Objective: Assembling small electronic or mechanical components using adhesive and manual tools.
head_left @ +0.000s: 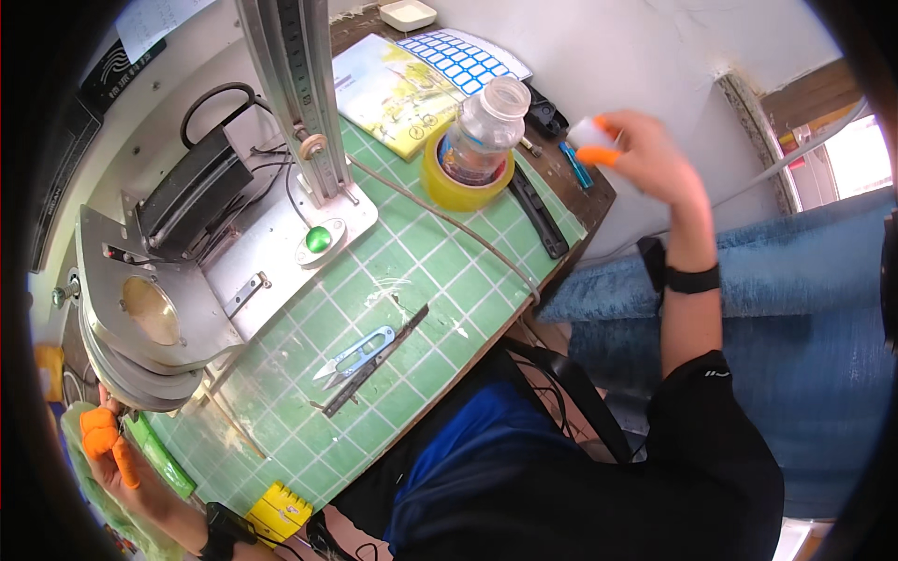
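My right hand point(645, 154) is raised beyond the table's right end, slightly blurred. Between its orange-covered fingertips it pinches a small white object point(587, 134), perhaps a cap. Left of it, a clear plastic jar point(482, 131) with an uncovered mouth stands inside a yellow tape roll point(468, 198). My left hand point(117, 458), also with orange finger covers, is at the lower left, fingers curled at the lower edge of a grey metal machine point(140, 313) with round plates. Whatever those fingers hold is hidden. Blue thread snips point(360, 351) lie on the green gridded mat point(412, 271) beside a dark thin blade-like tool point(379, 365).
An upright metal rail point(304, 103) and a green button point(318, 239) belong to the machine. A grey cable point(440, 215) crosses the mat. Toward the back lie an illustrated booklet point(402, 93), a black cutter-like tool point(538, 213) and a blue pen-like item point(575, 165). Blue cloth point(795, 374) hangs at right.
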